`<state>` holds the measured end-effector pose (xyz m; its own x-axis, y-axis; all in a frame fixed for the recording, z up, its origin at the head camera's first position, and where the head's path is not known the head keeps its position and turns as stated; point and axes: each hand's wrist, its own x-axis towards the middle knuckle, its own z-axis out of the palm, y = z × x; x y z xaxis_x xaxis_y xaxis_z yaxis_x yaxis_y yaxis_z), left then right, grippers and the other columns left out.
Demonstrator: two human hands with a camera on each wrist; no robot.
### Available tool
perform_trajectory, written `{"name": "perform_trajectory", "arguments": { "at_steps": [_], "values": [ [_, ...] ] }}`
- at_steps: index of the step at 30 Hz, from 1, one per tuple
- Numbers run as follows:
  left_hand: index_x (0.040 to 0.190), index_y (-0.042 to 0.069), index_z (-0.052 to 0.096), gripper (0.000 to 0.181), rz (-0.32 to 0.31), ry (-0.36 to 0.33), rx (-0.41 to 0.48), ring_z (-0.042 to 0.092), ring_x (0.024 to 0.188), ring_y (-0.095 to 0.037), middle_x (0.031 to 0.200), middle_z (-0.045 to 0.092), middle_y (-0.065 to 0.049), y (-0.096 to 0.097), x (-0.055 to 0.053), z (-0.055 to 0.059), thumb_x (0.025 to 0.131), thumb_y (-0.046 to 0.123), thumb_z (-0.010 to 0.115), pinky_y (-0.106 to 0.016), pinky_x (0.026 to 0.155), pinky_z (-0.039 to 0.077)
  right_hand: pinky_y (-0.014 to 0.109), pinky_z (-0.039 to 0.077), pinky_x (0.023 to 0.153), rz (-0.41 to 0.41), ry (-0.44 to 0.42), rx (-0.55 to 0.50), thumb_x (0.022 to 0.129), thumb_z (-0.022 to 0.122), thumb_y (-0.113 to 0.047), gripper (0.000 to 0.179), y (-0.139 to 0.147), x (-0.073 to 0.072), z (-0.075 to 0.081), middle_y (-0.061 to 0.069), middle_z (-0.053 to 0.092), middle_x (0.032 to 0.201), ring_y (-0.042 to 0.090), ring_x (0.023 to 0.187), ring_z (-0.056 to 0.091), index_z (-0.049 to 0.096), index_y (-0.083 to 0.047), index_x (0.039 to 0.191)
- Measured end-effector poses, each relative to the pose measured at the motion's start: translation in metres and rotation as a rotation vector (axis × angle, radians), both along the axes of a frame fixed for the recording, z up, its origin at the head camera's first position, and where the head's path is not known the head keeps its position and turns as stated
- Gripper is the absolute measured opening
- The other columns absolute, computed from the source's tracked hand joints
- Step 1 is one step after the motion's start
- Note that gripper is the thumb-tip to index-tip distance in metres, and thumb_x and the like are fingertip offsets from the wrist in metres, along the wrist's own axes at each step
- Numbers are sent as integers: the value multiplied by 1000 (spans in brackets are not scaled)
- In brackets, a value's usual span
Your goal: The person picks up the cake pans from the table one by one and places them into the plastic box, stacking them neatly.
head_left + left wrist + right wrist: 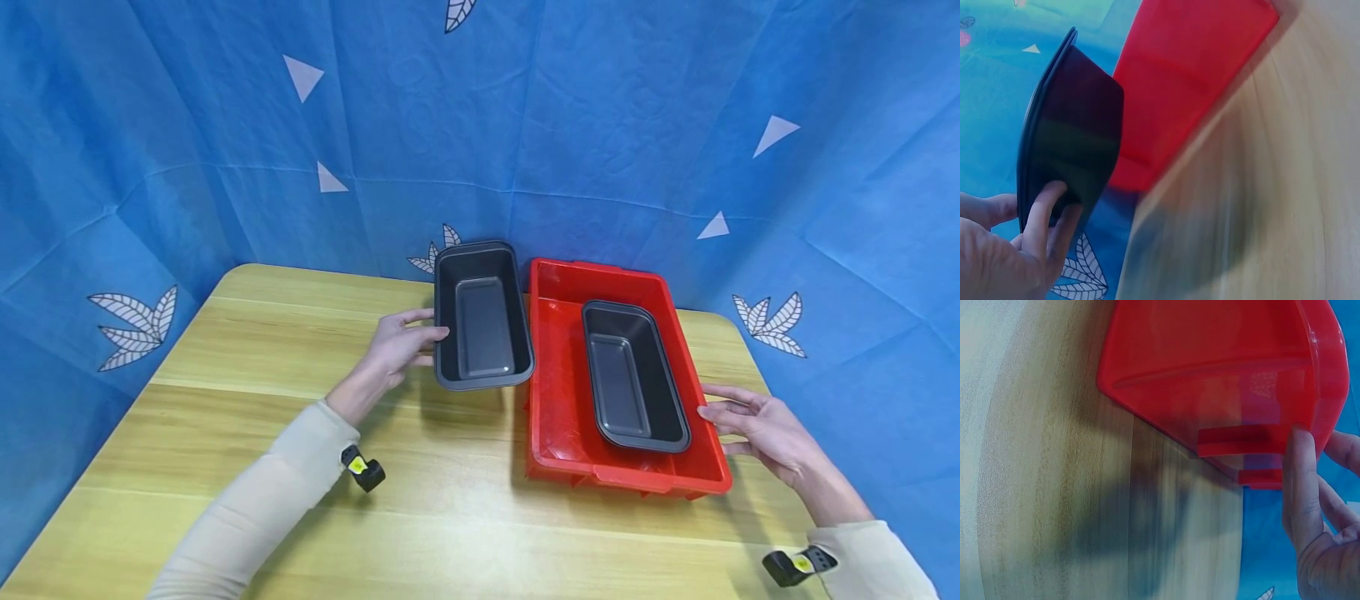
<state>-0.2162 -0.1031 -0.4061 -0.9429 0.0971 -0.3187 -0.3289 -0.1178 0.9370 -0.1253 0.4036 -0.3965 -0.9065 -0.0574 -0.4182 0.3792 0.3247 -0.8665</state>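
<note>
A dark loaf pan (483, 325) is held up by my left hand (396, 343), to the left of the red plastic bin. In the left wrist view, the thumb lies on the rim side and the fingers press under the wall of this loaf pan (1079, 119). A second dark loaf pan (636, 375) lies inside the red bin (551, 400). My right hand (761, 429) grips the bin's right rim, thumb over the edge and fingers along the outer wall, as the right wrist view shows on the red bin (1210, 394).
The bin stands on a wooden table (247, 392) toward its right back. A blue cloth (435, 108) with white triangles and leaf prints hangs behind and beside the table. Wrist cameras sit on both sleeves.
</note>
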Motion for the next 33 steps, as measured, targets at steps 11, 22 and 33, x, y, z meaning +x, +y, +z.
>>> {"name": "perform_trajectory", "arguments": {
  "at_steps": [11, 22, 33],
  "values": [
    [145, 3, 60, 52, -22, 30, 15, 79, 83, -17, 129, 72, -29, 20, 4, 11, 95, 1, 72, -32, 75, 69, 35, 69, 80, 0, -8, -1, 104, 67, -26, 27, -1, 0, -1, -20, 77, 104, 11, 92, 79, 66, -38, 129],
    [143, 5, 63, 50, -32, 45, 30, 78, 82, -15, 125, 74, -27, 51, 6, 23, 94, 2, 74, -32, 73, 69, 34, 69, 79, 3, -4, 24, 105, 66, -26, 31, 0, 0, -3, -20, 74, 103, 12, 90, 78, 63, -35, 135],
    [143, 5, 63, 52, -66, 50, 18, 79, 103, -27, 126, 76, -22, 85, 12, 24, 93, 4, 76, -37, 79, 69, 35, 69, 80, 3, 1, 4, 105, 67, -26, 29, 1, 0, -3, -21, 76, 104, 12, 92, 79, 65, -39, 130]
  ]
}}
